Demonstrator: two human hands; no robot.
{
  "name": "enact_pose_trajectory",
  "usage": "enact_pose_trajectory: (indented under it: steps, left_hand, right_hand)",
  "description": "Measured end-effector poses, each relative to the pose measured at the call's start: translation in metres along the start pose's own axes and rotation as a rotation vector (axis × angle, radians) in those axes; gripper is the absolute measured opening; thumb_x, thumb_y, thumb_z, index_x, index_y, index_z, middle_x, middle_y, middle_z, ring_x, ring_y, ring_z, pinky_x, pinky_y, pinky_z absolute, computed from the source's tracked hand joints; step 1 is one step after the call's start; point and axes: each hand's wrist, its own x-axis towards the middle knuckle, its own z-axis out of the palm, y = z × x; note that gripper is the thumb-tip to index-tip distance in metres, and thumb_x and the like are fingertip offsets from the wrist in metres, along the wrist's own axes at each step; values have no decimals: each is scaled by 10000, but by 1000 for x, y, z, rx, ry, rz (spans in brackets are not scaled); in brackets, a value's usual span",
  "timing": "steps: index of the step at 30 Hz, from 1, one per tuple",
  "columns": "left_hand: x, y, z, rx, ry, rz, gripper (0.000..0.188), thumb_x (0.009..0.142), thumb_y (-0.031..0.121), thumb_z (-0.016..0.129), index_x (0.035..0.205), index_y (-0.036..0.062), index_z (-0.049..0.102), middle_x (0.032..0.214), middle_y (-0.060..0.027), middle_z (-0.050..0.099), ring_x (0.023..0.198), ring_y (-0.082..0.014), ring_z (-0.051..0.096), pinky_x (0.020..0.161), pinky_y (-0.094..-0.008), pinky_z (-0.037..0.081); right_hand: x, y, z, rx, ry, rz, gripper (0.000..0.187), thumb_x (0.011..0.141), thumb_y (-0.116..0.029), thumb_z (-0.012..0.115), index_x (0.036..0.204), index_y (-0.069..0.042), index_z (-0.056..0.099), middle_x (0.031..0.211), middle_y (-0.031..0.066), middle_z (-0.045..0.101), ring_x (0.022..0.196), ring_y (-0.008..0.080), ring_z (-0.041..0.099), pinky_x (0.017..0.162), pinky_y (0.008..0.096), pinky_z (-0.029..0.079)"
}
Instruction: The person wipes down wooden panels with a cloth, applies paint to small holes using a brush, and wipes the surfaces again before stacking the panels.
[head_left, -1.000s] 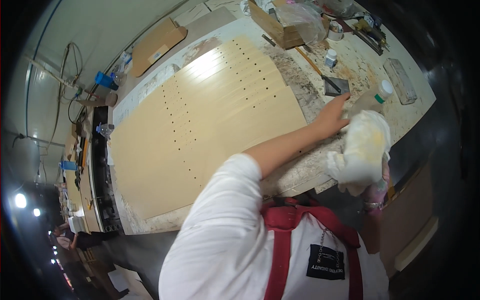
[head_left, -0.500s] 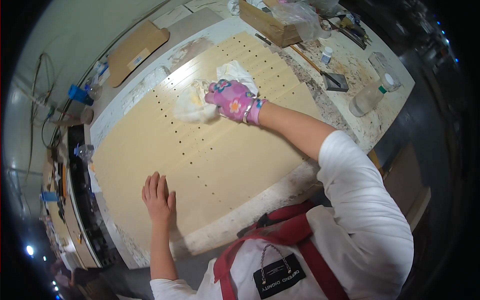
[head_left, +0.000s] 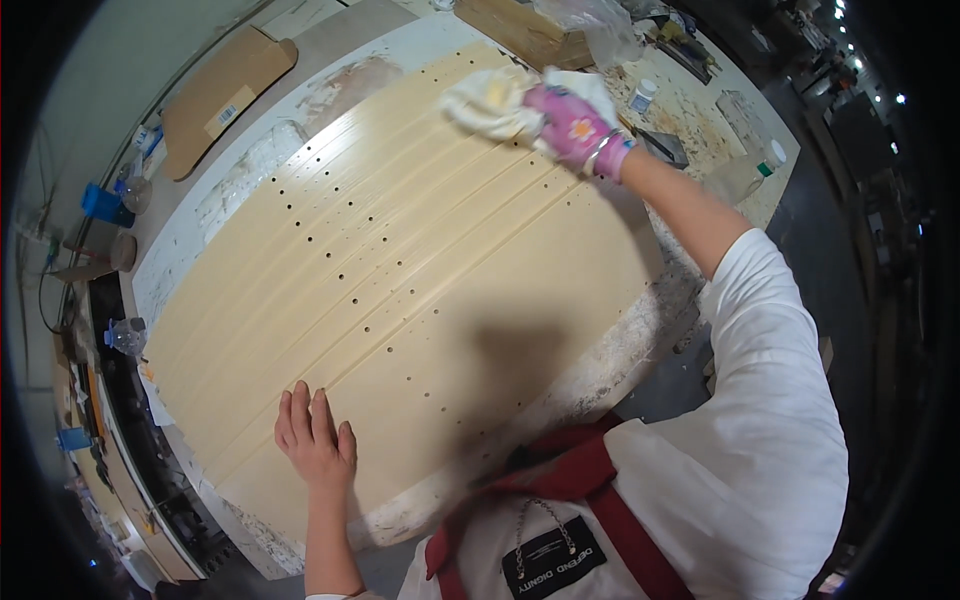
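Observation:
A large pale yellow panel with rows of small dark holes and long shallow grooves lies flat across the worktable. My right hand, in a pink flowered glove, grips a white cloth near the panel's far right corner; the cloth is smeared by motion and spreads to both sides of the glove. Bare and without a glove, my left hand rests on the panel's near left part. Its fingers are stretched out and it holds nothing.
A cardboard box, a small white bottle and a clear bottle with a white cap stand on the stained table beyond the panel's right end. A brown cardboard piece lies at the far left, near a blue cup.
My right hand has swept the cloth right and away over the panel, from its middle to the far right corner. The left hand stays on the panel, while the view has shifted.

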Motion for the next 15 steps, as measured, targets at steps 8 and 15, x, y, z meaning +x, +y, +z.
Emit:
enact_pose_trajectory:
  steps: [8,15]
  left_hand:
    - [1,-1,4,11,15,7,435,886,323,447,1246,88,509,1339,-143,446,1240,-355,387,966,-470,293]
    - [5,5,1,11,8,14,448,876,308,449,1263,85,489,1342,-143,439,1247,-361,376,975,-481,285]
  right_hand:
    - [3,-60,20,22,-34,-23,264,738,-100,582,990,-42,526,920,180,588,893,358,572,771,429,464]
    - [-2,-27,1,-95,-2,253,215,751,-55,526,962,-17,531,903,202,588,835,362,587,716,425,484]
